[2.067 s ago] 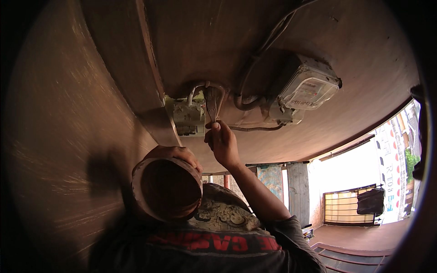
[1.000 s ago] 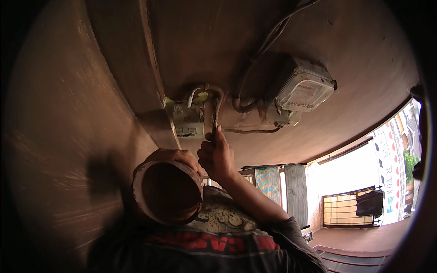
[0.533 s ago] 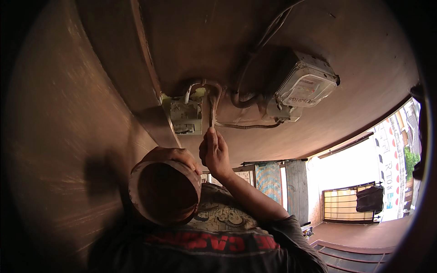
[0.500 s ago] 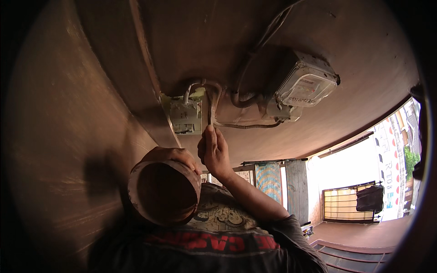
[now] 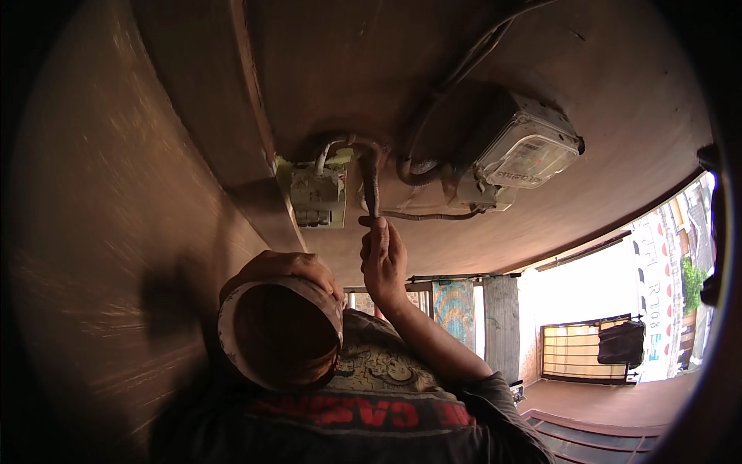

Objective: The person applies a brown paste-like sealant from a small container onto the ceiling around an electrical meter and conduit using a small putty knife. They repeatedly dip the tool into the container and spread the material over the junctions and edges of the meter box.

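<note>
My left hand (image 5: 290,267) is curled over the rim of a round open tub (image 5: 226,329), which I hold tilted against my chest. Inside the tub it is dark brown, and I cannot make out the contents. My right hand (image 5: 384,259) is raised to the brown wall with its fingers closed around a slim paintbrush (image 5: 369,193). The brush tip blends into the dark wall beside a bent conduit (image 5: 376,166). Just left of it sits a small grey breaker box (image 5: 317,189) on a pale greenish patch.
A clear-covered electric meter (image 5: 529,151) juts from the wall to the right, with cables (image 5: 471,54) running to it. A raised vertical trim strip (image 5: 255,93) stands left of the breaker box. At right are a grey post (image 5: 502,325) and a bright opening with a barred gate (image 5: 580,352).
My right hand has shifted slightly right and a little down, with the brush beside the conduit. My left hand and the tub stay almost where they were.
</note>
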Motion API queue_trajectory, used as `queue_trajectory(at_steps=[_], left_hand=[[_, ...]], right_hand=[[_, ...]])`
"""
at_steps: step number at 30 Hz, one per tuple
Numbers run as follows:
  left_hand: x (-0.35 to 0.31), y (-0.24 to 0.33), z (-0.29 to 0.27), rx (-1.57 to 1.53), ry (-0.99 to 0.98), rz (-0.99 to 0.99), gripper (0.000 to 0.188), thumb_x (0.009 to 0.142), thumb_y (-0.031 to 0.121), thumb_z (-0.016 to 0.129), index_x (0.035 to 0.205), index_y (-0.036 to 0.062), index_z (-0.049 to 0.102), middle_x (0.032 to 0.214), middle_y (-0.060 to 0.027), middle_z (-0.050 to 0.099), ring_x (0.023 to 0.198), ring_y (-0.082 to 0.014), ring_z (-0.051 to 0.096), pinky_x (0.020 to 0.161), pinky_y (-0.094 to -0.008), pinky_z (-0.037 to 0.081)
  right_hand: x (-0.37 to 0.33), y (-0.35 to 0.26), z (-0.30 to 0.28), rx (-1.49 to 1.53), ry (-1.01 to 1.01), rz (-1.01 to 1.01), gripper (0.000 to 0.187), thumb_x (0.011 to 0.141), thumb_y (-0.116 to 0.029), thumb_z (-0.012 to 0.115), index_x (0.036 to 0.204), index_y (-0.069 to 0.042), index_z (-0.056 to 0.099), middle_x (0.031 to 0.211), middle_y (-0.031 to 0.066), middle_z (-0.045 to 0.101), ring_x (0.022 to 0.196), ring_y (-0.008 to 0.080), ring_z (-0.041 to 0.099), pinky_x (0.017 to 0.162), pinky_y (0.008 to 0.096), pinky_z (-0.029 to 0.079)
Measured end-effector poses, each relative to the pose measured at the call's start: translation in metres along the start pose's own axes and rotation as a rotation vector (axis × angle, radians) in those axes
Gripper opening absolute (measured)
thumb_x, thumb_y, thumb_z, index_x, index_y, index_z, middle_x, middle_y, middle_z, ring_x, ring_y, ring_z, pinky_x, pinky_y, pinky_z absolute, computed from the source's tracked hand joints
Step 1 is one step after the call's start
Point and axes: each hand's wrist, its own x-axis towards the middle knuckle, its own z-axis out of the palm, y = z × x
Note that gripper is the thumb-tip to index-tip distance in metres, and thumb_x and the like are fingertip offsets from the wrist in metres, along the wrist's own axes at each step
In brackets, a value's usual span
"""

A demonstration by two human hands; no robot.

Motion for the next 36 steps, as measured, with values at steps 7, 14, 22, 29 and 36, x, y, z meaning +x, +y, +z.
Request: queue_trajectory(at_steps=[7,14,22,29,36], left_hand=[[-0.001,0.001,0.003,-0.038,0.037,-0.04,0.04,0.091,0.031,0.07,0.099,-0.0072,0.059,0.099,-0.0257,0.067,0.09,-0.0326,0.07,0.082,-0.0425,0.057],[0.002,-0.005,-0.004,-0.02,-0.025,0.016,0.039,0.091,0.031,0.07,0.096,-0.0072,0.06,0.096,-0.0239,0.067,0.089,-0.031,0.07,0.081,-0.0413,0.057],[0.003,-0.001,0.004,0.043,0.049,0.017,0.042,0.091,0.034,0.069,0.095,-0.0066,0.061,0.093,-0.0231,0.068,0.086,-0.0309,0.07,0.078,-0.0398,0.057],[0.005,0.001,0.004,0.047,0.001,0.04,0.044,0.092,0.037,0.066,0.096,-0.0061,0.061,0.095,-0.0253,0.068,0.089,-0.0318,0.07,0.08,-0.0401,0.057],[0.002,-0.002,0.003,0.018,-0.004,0.031,0.048,0.09,0.039,0.068,0.098,-0.0072,0.062,0.099,-0.0264,0.068,0.09,-0.0333,0.07,0.082,-0.0423,0.057]], right_hand=[[0.018,-0.007,0.019,-0.275,-0.071,-0.131,0.036,0.105,-0.03,0.049,0.114,0.004,0.055,0.081,0.0099,0.071,0.061,0.0107,0.061,0.051,0.0265,0.048],[0.028,0.014,0.018,-0.452,0.04,-0.101,0.038,0.102,-0.034,0.054,0.1,0.004,0.055,0.064,0.0097,0.068,0.051,0.0155,0.063,0.049,0.0312,0.05],[0.029,0.045,0.014,-0.295,-0.045,0.098,0.038,0.102,-0.034,0.055,0.093,0.003,0.051,0.061,0.0138,0.066,0.05,0.0227,0.065,0.05,0.0359,0.051],[0.009,0.03,0.013,-0.183,-0.114,0.023,0.037,0.102,-0.032,0.054,0.096,0.005,0.052,0.063,0.0129,0.068,0.048,0.0183,0.063,0.046,0.0311,0.049],[0.018,0.029,0.016,-0.26,-0.106,0.255,0.036,0.103,-0.03,0.051,0.1,0.006,0.051,0.072,0.0142,0.07,0.052,0.0157,0.064,0.045,0.0294,0.049]])
